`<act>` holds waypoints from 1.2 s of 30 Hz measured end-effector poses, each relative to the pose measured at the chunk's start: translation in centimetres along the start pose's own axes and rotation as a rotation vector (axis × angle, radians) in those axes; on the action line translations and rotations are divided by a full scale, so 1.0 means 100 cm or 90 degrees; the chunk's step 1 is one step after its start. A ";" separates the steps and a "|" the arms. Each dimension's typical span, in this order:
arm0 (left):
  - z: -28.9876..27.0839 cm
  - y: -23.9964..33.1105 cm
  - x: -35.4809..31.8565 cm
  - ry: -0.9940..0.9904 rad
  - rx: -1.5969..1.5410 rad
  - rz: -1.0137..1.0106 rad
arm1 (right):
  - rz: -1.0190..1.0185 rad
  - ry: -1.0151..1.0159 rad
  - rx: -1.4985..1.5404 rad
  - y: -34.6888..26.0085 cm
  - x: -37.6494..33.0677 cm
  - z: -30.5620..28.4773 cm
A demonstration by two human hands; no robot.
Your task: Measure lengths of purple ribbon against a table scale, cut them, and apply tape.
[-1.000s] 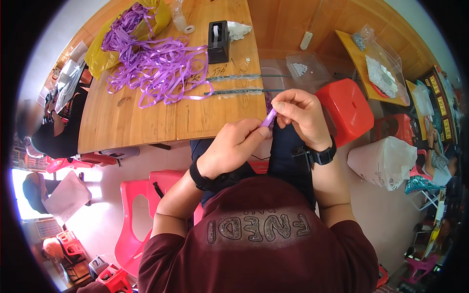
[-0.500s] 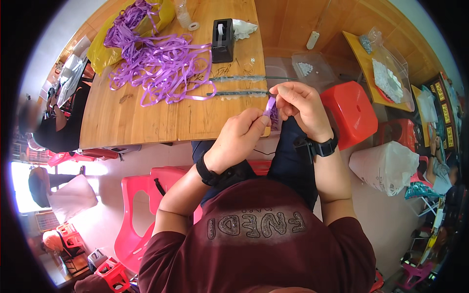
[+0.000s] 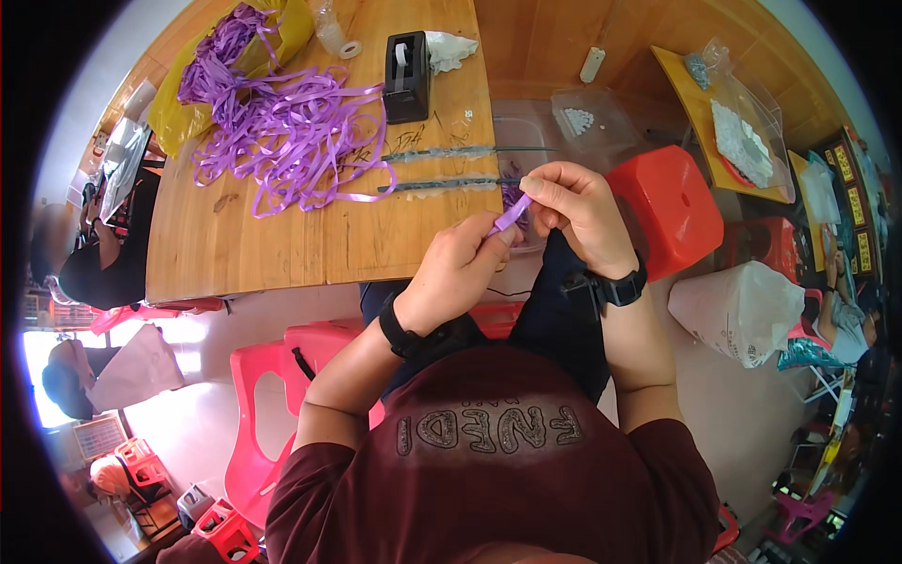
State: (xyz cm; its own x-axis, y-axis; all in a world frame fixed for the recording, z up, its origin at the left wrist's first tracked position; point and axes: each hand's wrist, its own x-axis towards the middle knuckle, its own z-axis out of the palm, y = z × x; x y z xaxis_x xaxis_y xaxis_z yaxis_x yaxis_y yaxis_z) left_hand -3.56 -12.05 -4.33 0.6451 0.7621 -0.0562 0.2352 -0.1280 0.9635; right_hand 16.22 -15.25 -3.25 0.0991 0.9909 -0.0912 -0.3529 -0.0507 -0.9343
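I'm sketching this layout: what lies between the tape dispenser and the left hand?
In the head view, two thin dark rods and scribbles on the wooden table, between dispenser and left hand.

Maroon T-shirt (image 3: 489, 498): two lines of lettering (image 3: 489, 429), upside down in view, the larger in outlined capitals. Wooden table (image 3: 282, 246): dark handwritten marks (image 3: 410, 139) near the black tape dispenser (image 3: 407, 83). White bag (image 3: 728, 308): faint print, illegible. Red stool (image 3: 669, 226): small pale marking, illegible. Yellow panels (image 3: 855, 205), right: dark characters, too small to read.
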 end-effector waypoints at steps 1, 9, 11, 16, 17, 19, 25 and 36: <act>0.001 -0.002 0.001 -0.020 -0.025 0.011 | 0.011 -0.001 0.019 0.001 0.000 -0.001; -0.018 0.000 0.005 -0.221 -0.311 -0.207 | 0.021 0.021 0.057 0.009 0.000 -0.010; -0.022 -0.009 0.003 -0.141 -0.094 -0.079 | 0.021 0.032 0.057 0.009 -0.001 -0.022; -0.047 -0.020 -0.002 -0.035 0.023 -0.037 | 0.069 0.058 -0.208 0.022 0.000 -0.063; -0.051 -0.024 -0.003 -0.028 0.019 -0.059 | 0.080 0.052 -0.235 0.035 0.008 -0.077; -0.055 -0.028 -0.007 -0.011 0.019 -0.087 | 0.097 0.064 -0.252 0.068 0.031 -0.097; -0.059 -0.024 0.001 0.041 0.166 0.079 | 0.147 0.160 -0.308 0.170 0.084 -0.154; -0.122 -0.043 -0.008 0.179 0.604 0.265 | 0.034 0.095 -0.478 0.045 0.012 -0.068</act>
State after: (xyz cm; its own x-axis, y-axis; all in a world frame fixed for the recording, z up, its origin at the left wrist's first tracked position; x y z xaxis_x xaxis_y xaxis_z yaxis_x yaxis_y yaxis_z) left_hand -13.96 -4.41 -5.26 0.6428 0.6479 0.4087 0.5823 -0.7599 0.2889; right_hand 21.08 -15.18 -9.91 0.2436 0.9599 -0.1387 0.3611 -0.2225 -0.9056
